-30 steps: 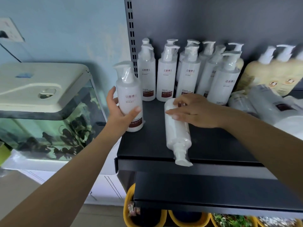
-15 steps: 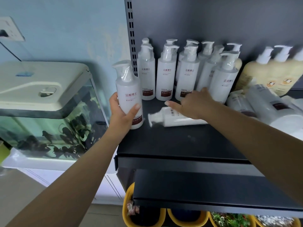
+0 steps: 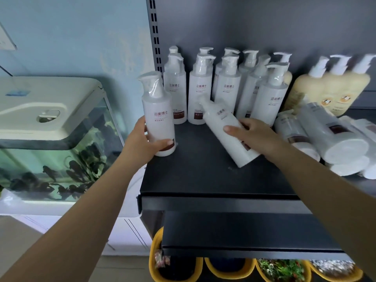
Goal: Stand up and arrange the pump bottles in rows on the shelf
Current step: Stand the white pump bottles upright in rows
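Right hand (image 3: 258, 137) clamped on tilted bottle (image 3: 225, 129), long axis leaning back-left, base toward shelf (image 3: 203, 180) front; left hand (image 3: 142, 143) clamped on upright bottle (image 3: 159, 119) at left edge.

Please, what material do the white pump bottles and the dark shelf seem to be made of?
The white pump bottles: probably plastic, with a smooth, semi-matte opaque body; a clear, crinkled film, shiny in the light, wraps each pump head. The shelf: likely painted or powder-coated metal, matte black, with a thin folded front edge and a slotted grey upright beside it. Neither material is certain from appearance alone.
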`<state>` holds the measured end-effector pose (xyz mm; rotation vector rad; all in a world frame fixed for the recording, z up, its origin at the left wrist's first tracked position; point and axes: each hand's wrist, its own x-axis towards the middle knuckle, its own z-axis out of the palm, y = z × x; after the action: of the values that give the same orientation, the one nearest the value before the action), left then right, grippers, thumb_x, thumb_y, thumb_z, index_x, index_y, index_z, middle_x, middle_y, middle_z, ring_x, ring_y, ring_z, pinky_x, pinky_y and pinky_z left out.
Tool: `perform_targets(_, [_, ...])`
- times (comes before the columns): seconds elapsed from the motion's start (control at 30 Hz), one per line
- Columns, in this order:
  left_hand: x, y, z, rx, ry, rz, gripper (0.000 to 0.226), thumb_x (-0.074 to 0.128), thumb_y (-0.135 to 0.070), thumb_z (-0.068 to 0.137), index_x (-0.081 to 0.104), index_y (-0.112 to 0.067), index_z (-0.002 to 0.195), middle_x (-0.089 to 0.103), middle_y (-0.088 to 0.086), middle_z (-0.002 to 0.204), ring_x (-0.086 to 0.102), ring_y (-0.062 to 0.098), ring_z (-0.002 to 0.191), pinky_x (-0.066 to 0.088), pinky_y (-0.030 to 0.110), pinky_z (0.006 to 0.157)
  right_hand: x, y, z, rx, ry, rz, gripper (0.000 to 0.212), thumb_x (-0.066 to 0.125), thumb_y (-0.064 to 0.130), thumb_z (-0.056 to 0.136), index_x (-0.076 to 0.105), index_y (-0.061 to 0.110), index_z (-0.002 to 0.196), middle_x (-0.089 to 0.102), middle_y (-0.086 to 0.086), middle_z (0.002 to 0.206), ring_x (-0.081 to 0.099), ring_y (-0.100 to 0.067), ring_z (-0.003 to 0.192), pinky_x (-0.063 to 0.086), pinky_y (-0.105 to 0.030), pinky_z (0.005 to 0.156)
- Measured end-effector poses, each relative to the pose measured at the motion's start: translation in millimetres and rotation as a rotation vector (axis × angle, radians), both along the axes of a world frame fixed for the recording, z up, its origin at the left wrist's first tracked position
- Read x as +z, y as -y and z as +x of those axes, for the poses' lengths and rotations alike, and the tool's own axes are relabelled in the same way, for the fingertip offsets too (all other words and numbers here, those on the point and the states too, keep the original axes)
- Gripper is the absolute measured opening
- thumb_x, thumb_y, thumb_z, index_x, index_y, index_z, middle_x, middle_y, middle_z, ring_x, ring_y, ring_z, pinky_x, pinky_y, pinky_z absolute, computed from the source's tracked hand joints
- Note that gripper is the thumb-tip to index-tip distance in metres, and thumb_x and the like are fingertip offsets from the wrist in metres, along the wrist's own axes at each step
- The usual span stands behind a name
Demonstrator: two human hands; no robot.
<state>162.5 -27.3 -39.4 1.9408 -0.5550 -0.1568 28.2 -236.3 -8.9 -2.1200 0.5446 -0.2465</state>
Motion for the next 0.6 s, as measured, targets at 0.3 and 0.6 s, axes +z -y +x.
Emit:
perform_targets(0.3, [-5.2,36.1,15.4,0.043,0.011,0.047,0.065,0.070,-0.029,0.076,0.036,-0.015,0.130,0.051,0.004,0.130,0.047,0.018,0.110,0.038,0.028,0.086,-21.5,-25.7,24.3,-0.216,0.378,0.358,0.056,0.061,0.031,0.084,0.039,0.013,0.133,0.053,-0.001,0.121,0.054,-0.012,0.103,0.048,-0.019,0.074])
perform_targets(0.6, [-16.0,29.1,11.9,0.013,0.093,0.118,0.057,0.073,-0.035,0.070,0.048,-0.019,0.119,0.054,-0.011,0.103,0.050,0.010,0.091,0.036,0.023,0.078,-35.4,-30.5,-8.6,-0.068,0.394,0.233,0.061,0.072,0.013,0.075,0.041,0.013,0.128,0.053,-0.002,0.131,0.050,-0.012,0.120,0.042,-0.027,0.099])
